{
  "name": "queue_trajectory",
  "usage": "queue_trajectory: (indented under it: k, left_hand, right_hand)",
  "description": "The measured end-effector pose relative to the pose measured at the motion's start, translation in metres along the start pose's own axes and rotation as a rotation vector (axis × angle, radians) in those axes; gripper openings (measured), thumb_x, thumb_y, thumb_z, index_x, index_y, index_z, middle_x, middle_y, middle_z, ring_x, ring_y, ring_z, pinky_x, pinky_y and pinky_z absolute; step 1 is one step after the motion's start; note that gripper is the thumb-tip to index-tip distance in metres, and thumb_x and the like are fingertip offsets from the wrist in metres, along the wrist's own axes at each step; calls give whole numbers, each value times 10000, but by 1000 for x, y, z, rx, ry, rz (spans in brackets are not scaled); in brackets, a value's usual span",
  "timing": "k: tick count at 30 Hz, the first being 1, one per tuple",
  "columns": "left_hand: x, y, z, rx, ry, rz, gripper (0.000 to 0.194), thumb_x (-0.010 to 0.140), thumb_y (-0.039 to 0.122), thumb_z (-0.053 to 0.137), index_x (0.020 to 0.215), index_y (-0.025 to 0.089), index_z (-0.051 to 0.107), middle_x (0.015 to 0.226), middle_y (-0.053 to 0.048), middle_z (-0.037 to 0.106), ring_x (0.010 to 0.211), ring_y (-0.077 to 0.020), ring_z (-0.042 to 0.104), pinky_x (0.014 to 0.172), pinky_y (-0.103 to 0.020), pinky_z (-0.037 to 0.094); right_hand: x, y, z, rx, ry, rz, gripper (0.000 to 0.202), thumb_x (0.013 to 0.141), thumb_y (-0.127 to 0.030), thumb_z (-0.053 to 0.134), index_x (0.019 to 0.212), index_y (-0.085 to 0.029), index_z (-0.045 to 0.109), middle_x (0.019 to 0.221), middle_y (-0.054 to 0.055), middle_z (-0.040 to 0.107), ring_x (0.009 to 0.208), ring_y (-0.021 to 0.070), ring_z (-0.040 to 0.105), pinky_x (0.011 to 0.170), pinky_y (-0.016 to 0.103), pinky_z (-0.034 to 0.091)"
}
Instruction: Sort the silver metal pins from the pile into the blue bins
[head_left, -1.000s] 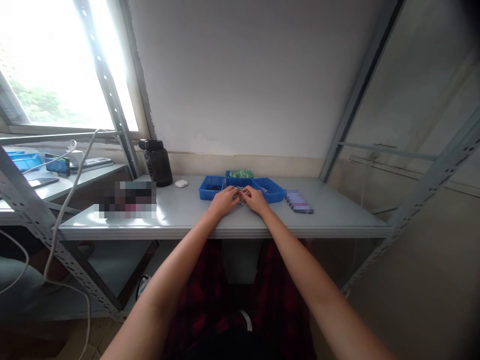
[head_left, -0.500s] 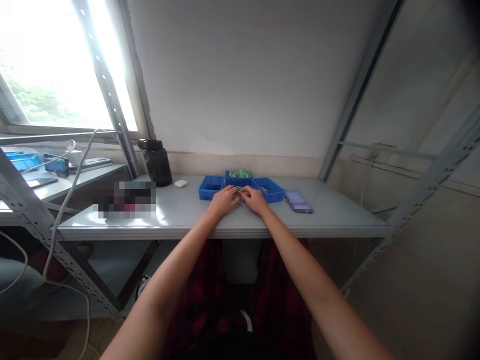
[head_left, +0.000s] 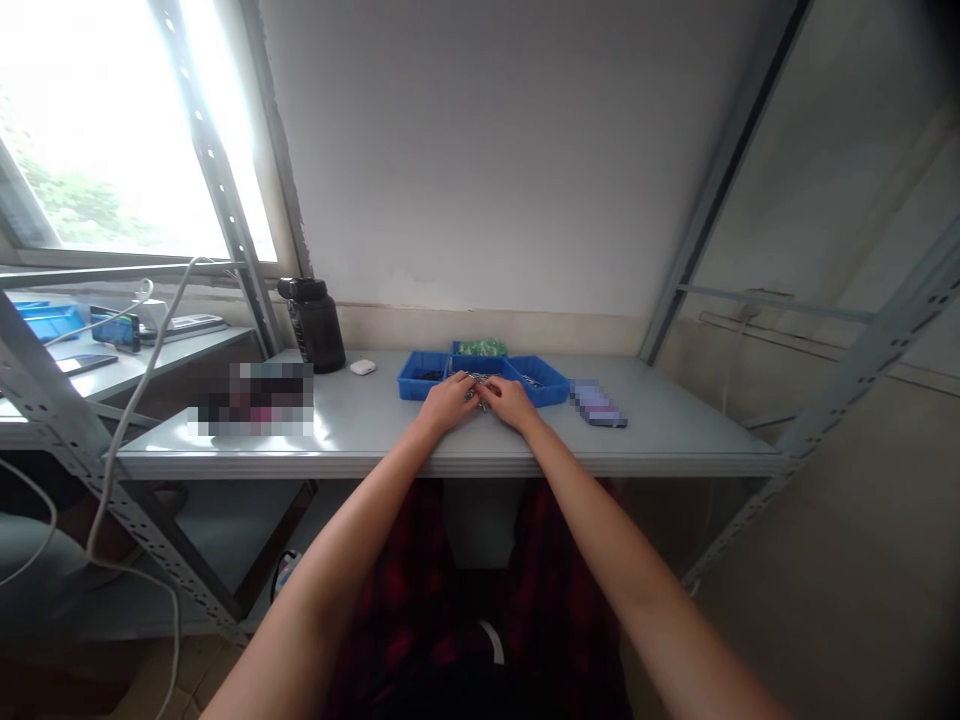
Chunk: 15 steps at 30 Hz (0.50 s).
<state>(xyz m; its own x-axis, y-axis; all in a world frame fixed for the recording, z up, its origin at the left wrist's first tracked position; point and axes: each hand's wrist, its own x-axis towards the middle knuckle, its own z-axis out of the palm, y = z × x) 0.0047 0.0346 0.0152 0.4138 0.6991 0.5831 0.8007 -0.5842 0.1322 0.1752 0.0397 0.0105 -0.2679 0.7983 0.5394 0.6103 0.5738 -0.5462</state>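
Observation:
My left hand (head_left: pixel 448 401) and my right hand (head_left: pixel 511 401) meet over small metal parts (head_left: pixel 481 397) at the front of the middle blue bin. The fingers of both hands are bent and close together; what they pinch is too small to name. Dark small pieces lie in the left blue bin (head_left: pixel 411 388). In the right blue bin (head_left: pixel 553 391) there are more small metal pieces. Behind the middle bin, a further blue bin holds green stuff (head_left: pixel 484 347).
On the grey table (head_left: pixel 660 430) a phone (head_left: pixel 600 405) lies right of the bins. A dark bottle (head_left: pixel 319 330), a white case (head_left: pixel 362 367) and a blurred-out item (head_left: pixel 255 400) are to the left. Metal shelf posts flank the table; a white cable (head_left: pixel 112 450) hangs at left.
The fingers have shifted very slightly over the metal parts. The whole view has moved a little; otherwise the scene is the same.

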Motion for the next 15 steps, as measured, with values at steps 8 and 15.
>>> queue_trajectory:
  k: [8, 15]
  left_hand:
    - [0, 0, -1, -2, -7, 3, 218, 909, 331, 474, 946, 201, 645, 958, -56, 609, 852, -182, 605, 626, -245, 406]
    - [0, 1, -1, -9, -3, -13, 224, 914, 330, 465, 927, 200, 647, 936, -57, 604, 851, -180, 602, 632, -245, 406]
  right_hand:
    - [2, 6, 2, -20, 93, 74, 216, 854, -430, 531, 912, -233, 597, 607, -31, 613, 617, 163, 580, 591, 249, 351]
    - [3, 8, 2, -28, 70, 87, 208, 854, -427, 523, 872, -232, 595, 599, -32, 607, 599, 163, 571, 569, 250, 345]
